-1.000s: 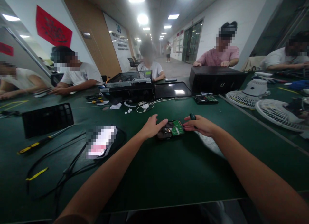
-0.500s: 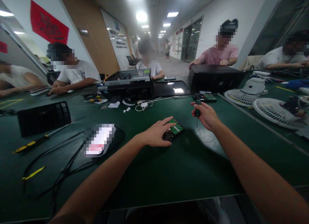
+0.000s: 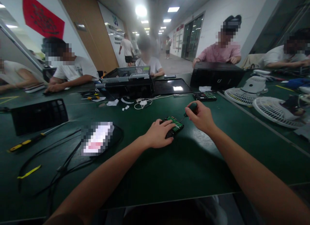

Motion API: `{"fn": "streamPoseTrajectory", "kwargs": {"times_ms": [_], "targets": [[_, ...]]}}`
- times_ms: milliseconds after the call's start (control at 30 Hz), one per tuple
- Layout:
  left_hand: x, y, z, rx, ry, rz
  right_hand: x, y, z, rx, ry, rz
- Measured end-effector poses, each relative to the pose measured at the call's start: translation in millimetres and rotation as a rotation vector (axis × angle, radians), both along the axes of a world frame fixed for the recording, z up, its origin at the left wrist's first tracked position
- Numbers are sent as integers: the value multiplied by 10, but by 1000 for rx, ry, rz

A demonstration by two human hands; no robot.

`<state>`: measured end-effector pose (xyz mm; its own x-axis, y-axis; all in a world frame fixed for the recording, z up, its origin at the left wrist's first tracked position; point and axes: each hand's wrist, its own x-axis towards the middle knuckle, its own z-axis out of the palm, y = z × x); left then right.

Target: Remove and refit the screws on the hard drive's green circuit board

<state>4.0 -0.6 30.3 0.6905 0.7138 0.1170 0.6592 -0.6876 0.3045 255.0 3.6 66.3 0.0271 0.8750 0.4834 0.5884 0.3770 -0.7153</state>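
A hard drive [image 3: 178, 125] with a green circuit board facing up lies on the green table [image 3: 150, 173], centre. Across its left part rests my left hand [image 3: 160, 133], fingers over the board and thumb at the near edge, gripping it. My right hand [image 3: 202, 116] is closed round the dark green handle of a screwdriver [image 3: 193, 106]. The thin shaft slants down to the left, its tip at the drive's right side. Whether the tip sits in a screw is too small to tell.
A second drive [image 3: 204, 96] lies farther back. Behind are an open computer case [image 3: 128, 89], a flat black screen [image 3: 170, 86] and a black box [image 3: 216, 75]. White fan parts [image 3: 242, 96] are right; a phone [image 3: 98, 139], cables and yellow-black screwdriver [image 3: 27, 143] left. Co-workers sit around.
My right hand has moved left and tilted the screwdriver from upright to slanting, bringing its tip to the drive. My left hand has settled lower on the drive.
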Motion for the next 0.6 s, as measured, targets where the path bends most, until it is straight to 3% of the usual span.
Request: {"fn": "streamPoseTrajectory", "kwargs": {"times_ms": [167,600], "targets": [[22,14,-36,-6,-52,14,16,22,-33,18,-23,-45],[-7,32,-37,-10,-28,7,35,53,-81,-38,-31,18]]}}
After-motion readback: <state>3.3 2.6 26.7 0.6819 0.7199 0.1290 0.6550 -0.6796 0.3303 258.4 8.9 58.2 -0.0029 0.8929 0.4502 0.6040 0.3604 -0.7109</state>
